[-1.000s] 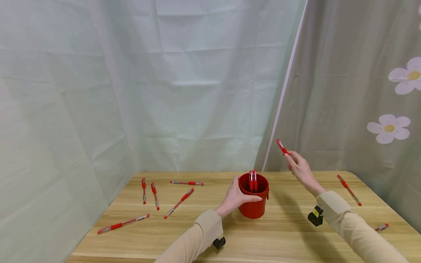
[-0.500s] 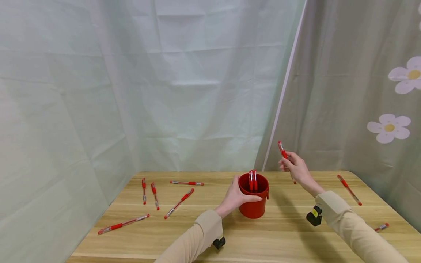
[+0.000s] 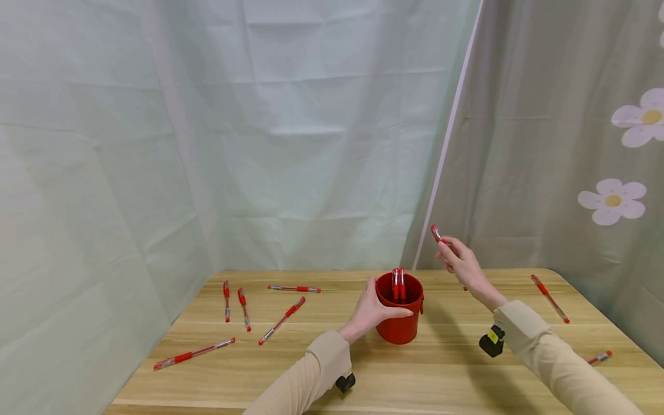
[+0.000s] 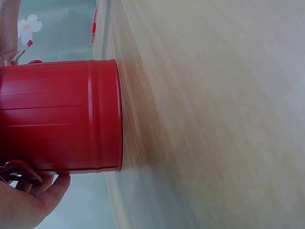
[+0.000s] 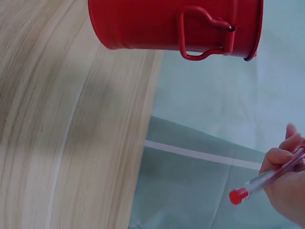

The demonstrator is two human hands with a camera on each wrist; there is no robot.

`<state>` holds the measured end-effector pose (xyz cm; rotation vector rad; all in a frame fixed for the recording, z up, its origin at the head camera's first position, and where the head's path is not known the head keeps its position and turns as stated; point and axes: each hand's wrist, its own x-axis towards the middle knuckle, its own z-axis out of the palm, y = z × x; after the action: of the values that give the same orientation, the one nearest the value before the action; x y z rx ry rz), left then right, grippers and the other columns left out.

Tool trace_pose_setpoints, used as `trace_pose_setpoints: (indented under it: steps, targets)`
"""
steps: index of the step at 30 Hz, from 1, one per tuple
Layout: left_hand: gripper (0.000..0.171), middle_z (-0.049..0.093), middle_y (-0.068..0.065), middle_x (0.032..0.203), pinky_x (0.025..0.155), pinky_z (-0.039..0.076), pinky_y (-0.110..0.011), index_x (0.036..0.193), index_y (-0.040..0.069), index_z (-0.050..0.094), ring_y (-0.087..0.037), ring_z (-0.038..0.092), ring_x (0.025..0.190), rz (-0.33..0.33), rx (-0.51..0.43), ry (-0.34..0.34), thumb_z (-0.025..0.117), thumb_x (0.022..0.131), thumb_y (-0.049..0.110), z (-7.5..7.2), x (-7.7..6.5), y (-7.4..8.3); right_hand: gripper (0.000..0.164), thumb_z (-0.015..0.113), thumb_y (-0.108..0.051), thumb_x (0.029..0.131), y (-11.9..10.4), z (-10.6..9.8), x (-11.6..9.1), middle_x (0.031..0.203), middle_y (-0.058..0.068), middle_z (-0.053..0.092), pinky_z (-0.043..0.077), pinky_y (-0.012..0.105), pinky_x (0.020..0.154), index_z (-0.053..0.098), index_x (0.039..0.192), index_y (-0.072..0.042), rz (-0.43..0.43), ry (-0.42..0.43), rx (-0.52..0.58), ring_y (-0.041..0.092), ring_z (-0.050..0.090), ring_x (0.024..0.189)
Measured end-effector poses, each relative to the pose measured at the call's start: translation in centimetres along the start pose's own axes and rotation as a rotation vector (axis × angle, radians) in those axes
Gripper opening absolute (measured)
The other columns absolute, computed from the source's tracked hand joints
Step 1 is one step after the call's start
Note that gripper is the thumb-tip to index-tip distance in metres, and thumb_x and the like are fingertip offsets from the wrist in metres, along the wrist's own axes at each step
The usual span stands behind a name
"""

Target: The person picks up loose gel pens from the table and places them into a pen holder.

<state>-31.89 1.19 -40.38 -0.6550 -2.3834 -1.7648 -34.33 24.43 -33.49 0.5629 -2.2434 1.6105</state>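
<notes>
A small red metal bucket [image 3: 398, 329] stands upright on the wooden table, and my left hand [image 3: 374, 312] grips its left side with the thumb across the front near the rim. Two red pens [image 3: 396, 285] stand side by side inside it, capped ends up. In the air to the right of the bucket and higher than its rim, my right hand [image 3: 463, 266] pinches another red pen [image 3: 436, 232], tilted, with its clear barrel and red end [image 5: 239, 194] sticking out in the right wrist view. The bucket's wire handle [image 5: 183, 36] hangs at its side.
Several red pens lie on the table [image 3: 290, 380] to the left, among them one pen [image 3: 194, 354] nearest the front. Over on the right lie a pen [image 3: 550, 298] and another pen [image 3: 600, 358] partly behind the right sleeve. Pale curtains [image 3: 321, 144] hang behind the table.
My right hand has moved slightly left, and the pen has turned in its fingers so its lower end shows beneath the hand. The left hand and bucket have stayed put.
</notes>
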Motion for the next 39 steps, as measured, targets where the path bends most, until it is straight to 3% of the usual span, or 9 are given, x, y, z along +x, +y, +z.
trace_pose_setpoints:
  steps: [6,10,16,24,31,39]
  targets:
    - [0.077,0.048,0.003,0.114,0.082,0.042,-0.032,0.121,0.01,0.037,-0.013,0.047,0.103,-0.009,-0.004,-0.001,0.083,0.064,0.028,0.0,-0.1,0.0,0.033,0.044,-0.022,0.097,-0.3,0.2,0.2,0.078,0.015,0.052,0.032,0.022,0.045,0.047,0.118,0.003,-0.045,0.025,0.023,0.011,0.039,0.055]
    - [0.075,0.049,0.002,0.114,0.082,0.042,-0.033,0.121,0.009,0.037,-0.014,0.047,0.102,-0.005,-0.007,0.001,0.083,0.064,0.028,0.0,0.0,0.0,0.028,0.047,-0.022,0.096,-0.9,0.6,0.2,0.077,0.016,0.052,0.036,0.022,0.047,0.051,0.112,0.001,-0.07,0.037,0.03,0.012,0.042,0.056]
    - [0.075,0.049,0.003,0.113,0.081,0.043,-0.032,0.12,0.01,0.037,-0.014,0.048,0.101,-0.001,-0.004,0.003,0.083,0.064,0.029,0.0,0.0,0.1,0.023,0.048,-0.017,0.095,-2.2,1.6,0.5,0.083,0.025,0.052,0.049,0.024,0.061,0.051,0.108,0.002,-0.092,0.043,0.135,0.018,0.054,0.067]
    - [0.075,0.05,0.0,0.113,0.081,0.043,-0.033,0.12,0.008,0.038,-0.016,0.049,0.101,0.013,0.011,0.011,0.083,0.064,0.028,0.0,0.0,0.1,0.023,0.047,-0.011,0.095,-3.6,3.0,1.1,0.088,0.025,0.055,0.05,0.03,0.068,0.046,0.109,0.007,-0.13,0.069,0.257,0.016,0.059,0.071]
    - [0.077,0.05,-0.001,0.112,0.08,0.044,-0.033,0.12,0.007,0.038,-0.017,0.049,0.1,0.008,0.04,0.02,0.084,0.063,0.029,0.0,0.0,0.2,0.021,0.048,-0.015,0.095,-3.9,4.2,1.3,0.092,0.024,0.057,0.049,0.037,0.071,0.045,0.11,0.0,-0.131,0.082,0.309,0.019,0.061,0.075]
    - [0.079,0.05,0.001,0.112,0.081,0.043,-0.033,0.121,0.008,0.037,-0.015,0.049,0.1,0.018,0.034,0.018,0.084,0.062,0.032,0.0,0.0,0.1,0.029,0.046,-0.017,0.096,-3.2,5.1,1.1,0.099,0.025,0.058,0.047,0.036,0.077,0.037,0.116,0.002,-0.086,0.041,0.323,0.025,0.061,0.085]
